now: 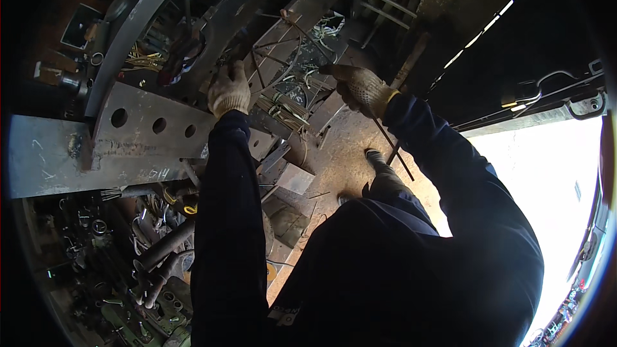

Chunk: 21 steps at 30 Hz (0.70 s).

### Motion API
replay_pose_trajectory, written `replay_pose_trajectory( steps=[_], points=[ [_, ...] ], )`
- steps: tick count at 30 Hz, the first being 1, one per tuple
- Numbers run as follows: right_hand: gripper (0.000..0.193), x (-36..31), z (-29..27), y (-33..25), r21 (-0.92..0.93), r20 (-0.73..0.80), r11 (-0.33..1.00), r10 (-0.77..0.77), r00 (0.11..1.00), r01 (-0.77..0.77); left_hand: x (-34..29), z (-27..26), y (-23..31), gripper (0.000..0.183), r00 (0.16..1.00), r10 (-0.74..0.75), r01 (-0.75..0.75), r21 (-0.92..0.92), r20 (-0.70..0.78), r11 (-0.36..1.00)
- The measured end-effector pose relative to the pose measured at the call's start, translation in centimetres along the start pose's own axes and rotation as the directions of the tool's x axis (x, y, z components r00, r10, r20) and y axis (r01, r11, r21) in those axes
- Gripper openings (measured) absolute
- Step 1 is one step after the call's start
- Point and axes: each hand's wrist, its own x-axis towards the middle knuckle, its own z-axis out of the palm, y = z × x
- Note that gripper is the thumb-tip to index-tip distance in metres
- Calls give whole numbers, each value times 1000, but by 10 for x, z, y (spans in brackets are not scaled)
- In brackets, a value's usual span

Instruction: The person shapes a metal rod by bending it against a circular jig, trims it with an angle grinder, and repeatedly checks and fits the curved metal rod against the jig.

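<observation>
My right hand [361, 87], in a pale knit work glove, is closed around a thin dark metal rod [395, 146]. The rod slants down past my wrist over the floor. Beyond the fingers, another thin length runs up and left to a loose framework of bent rods [276, 58]. My left hand [229, 92], gloved alike, rests by the dark steel bars left of that framework. Its fingers are curled and their tips are hidden, so what they grip does not show. Just below it lies a steel plate [138, 130] with round holes.
A wide steel beam [48, 160] with chalk marks juts in from the left. A curved steel band [125, 38] rises behind it. Pipes [168, 244] and hardware clutter the lower left. Bundled thin rods [286, 112] lie mid-scene. My boot [378, 159] stands on the floor; bright light enters at right.
</observation>
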Motion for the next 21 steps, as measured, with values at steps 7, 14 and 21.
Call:
replay_pose_trajectory(
  steps=[7,14,21],
  points=[
    [32,11,58,16,289,-173,957,53,983,-1,-3,-1,5,62,999,-36,36,0,-24,999],
    [32,87,121,71,631,-523,616,-112,845,472,-5,-3,14,59,1000,6,-7,-52,-8,999],
    [40,47,20,-10,-714,37,684,-174,984,148,-3,-1,3,57,999,-24,22,-43,-31,999]
  ],
)
